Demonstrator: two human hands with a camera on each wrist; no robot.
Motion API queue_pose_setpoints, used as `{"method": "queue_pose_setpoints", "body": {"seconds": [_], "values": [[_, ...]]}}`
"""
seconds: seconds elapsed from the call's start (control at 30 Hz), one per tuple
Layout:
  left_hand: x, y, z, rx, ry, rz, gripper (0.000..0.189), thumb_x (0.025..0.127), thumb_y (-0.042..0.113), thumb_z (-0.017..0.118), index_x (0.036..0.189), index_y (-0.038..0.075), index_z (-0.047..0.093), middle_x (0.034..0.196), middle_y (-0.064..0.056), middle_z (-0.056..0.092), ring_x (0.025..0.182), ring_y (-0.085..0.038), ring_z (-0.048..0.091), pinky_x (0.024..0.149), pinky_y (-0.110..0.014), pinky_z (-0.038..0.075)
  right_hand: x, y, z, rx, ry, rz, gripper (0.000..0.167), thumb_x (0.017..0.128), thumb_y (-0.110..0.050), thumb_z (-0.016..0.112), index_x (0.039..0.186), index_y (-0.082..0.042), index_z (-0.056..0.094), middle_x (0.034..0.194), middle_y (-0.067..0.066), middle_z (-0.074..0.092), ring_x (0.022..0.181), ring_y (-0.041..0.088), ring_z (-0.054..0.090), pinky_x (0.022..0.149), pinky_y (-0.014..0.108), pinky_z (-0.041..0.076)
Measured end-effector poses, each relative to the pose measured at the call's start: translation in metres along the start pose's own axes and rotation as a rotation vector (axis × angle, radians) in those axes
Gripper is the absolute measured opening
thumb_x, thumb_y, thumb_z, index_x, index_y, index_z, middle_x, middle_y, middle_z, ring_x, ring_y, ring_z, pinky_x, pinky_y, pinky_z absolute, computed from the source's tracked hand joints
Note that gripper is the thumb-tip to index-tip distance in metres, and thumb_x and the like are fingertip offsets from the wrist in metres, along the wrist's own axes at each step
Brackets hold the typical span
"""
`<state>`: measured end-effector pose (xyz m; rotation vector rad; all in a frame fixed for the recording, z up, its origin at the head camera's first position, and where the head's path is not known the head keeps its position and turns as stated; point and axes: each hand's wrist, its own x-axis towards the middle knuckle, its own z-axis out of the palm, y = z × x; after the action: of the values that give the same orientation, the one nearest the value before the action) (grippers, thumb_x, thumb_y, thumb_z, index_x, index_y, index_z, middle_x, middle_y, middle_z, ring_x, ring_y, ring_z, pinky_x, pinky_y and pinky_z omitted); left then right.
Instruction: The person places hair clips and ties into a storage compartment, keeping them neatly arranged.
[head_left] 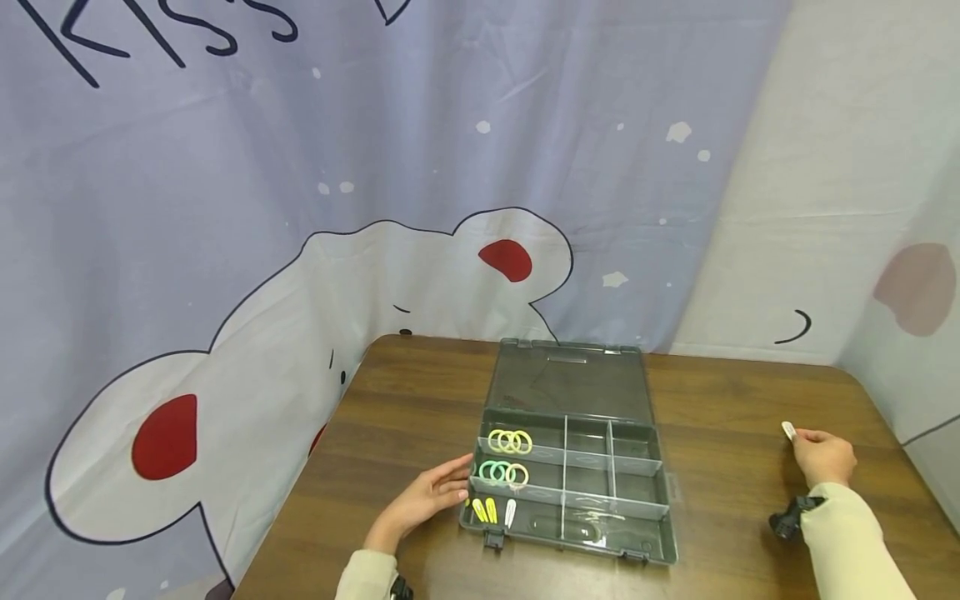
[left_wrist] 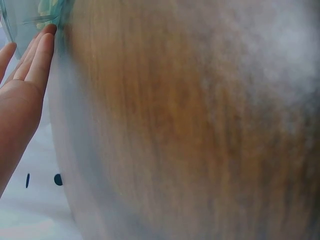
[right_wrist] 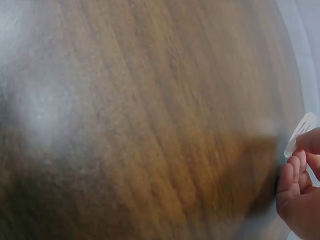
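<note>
An open compartment box (head_left: 588,528) of dark clear plastic lies on the table, its lid (head_left: 570,382) folded back toward the curtain. My left hand (head_left: 426,498) rests at the box's left side with fingers straight, and the left wrist view shows the same hand (left_wrist: 30,75) by the box edge. Out to the right, my right hand (head_left: 823,457) pinches a white hair clip (head_left: 788,430) between thumb and fingers; the clip (right_wrist: 300,134) also shows in the right wrist view. Yellow hair clips (head_left: 485,510) and another white hair clip (head_left: 511,513) lie in the front left compartment.
Yellow hair ties (head_left: 501,442) fill part of the back left compartment. Green and pale hair ties (head_left: 498,472) are in the middle left one. The wooden table (head_left: 720,467) meets a printed curtain (head_left: 450,150) at its back and sides.
</note>
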<state>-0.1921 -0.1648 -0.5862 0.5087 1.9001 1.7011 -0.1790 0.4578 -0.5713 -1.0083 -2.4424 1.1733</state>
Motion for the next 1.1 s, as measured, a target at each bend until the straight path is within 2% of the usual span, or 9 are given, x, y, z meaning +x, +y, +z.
{"method": "queue_pose_setpoints", "body": {"seconds": [0.17,0.23,0.33,0.4,0.47,0.63,0.83,0.97,1.1], "values": [[0.0,-0.001,0.001,0.003,0.002,0.007,0.062,0.096,0.011,0.06,0.151,0.006,0.03,0.145,-0.027,0.038,0.13,-0.038,0.044,0.101,-0.032,0.045,-0.003,-0.003,-0.001,0.016,-0.027,-0.019,0.041,0.094,-0.022,0.053,0.114,0.013,0.06,0.12,0.036,0.054,0.098,0.04,0.05,0.063,0.029,0.035],[0.0,-0.001,0.001,0.0,-0.001,0.011,0.063,0.096,0.011,0.06,0.151,0.005,0.029,0.145,-0.027,0.038,0.13,-0.039,0.044,0.101,-0.032,0.045,-0.003,-0.005,0.0,0.021,-0.036,-0.035,0.041,0.094,-0.021,0.054,0.115,0.014,0.059,0.102,0.031,0.063,0.085,0.029,0.055,0.059,0.026,0.038],[0.0,-0.001,0.0,-0.001,-0.004,0.016,0.064,0.096,0.011,0.06,0.15,0.002,0.028,0.144,-0.028,0.038,0.13,-0.039,0.044,0.1,-0.031,0.045,-0.006,-0.008,0.002,0.087,-0.057,-0.052,0.039,0.095,-0.016,0.055,0.116,0.016,0.058,0.069,0.005,0.064,0.064,0.007,0.054,0.053,0.019,0.043],[0.0,-0.001,0.0,-0.001,-0.006,0.017,0.064,0.096,0.011,0.06,0.15,0.002,0.028,0.144,-0.028,0.038,0.13,-0.039,0.043,0.1,-0.03,0.045,-0.009,-0.01,0.004,0.178,-0.077,-0.061,0.037,0.095,-0.01,0.056,0.117,0.019,0.056,0.063,-0.015,0.057,0.057,-0.003,0.052,0.05,0.016,0.047],[0.0,0.0,0.0,-0.001,-0.007,0.015,0.064,0.096,0.011,0.06,0.15,0.002,0.028,0.145,-0.028,0.038,0.13,-0.039,0.043,0.1,-0.03,0.045,-0.012,-0.014,0.007,0.293,-0.106,-0.052,0.035,0.094,-0.004,0.055,0.12,0.02,0.053,0.064,-0.022,0.053,0.058,-0.007,0.052,0.052,0.014,0.05],[0.0,0.001,0.001,-0.006,-0.004,0.012,0.063,0.096,0.009,0.059,0.15,0.002,0.029,0.144,-0.028,0.039,0.129,-0.039,0.044,0.1,-0.031,0.045,-0.025,-0.023,0.013,0.556,-0.18,-0.012,0.028,0.09,0.009,0.055,0.116,0.002,0.062,0.069,-0.018,0.059,0.066,-0.005,0.056,0.061,0.013,0.053],[0.0,0.002,0.001,-0.006,0.003,0.003,0.062,0.096,0.008,0.059,0.15,0.003,0.03,0.144,-0.028,0.039,0.129,-0.039,0.044,0.1,-0.032,0.045,-0.041,-0.039,0.023,0.627,-0.237,-0.073,0.041,0.09,0.013,0.053,0.118,-0.014,0.063,0.071,-0.011,0.064,0.068,-0.002,0.059,0.063,0.014,0.054],[-0.002,0.003,0.001,-0.006,0.0,-0.005,0.062,0.096,0.009,0.058,0.15,0.004,0.029,0.145,-0.027,0.038,0.13,-0.039,0.044,0.101,-0.034,0.045,-0.054,-0.051,0.03,0.694,-0.287,-0.146,0.046,0.09,0.013,0.055,0.104,-0.029,0.067,0.073,-0.008,0.065,0.068,0.001,0.061,0.063,0.015,0.054],[-0.002,0.004,0.001,-0.009,-0.002,-0.004,0.061,0.097,0.009,0.058,0.151,0.005,0.029,0.146,-0.027,0.037,0.13,-0.039,0.043,0.102,-0.035,0.045,-0.066,-0.065,0.035,0.76,-0.362,-0.159,0.045,0.089,0.011,0.059,0.099,-0.032,0.068,0.075,-0.008,0.067,0.069,0.002,0.063,0.065,0.015,0.054]]}}
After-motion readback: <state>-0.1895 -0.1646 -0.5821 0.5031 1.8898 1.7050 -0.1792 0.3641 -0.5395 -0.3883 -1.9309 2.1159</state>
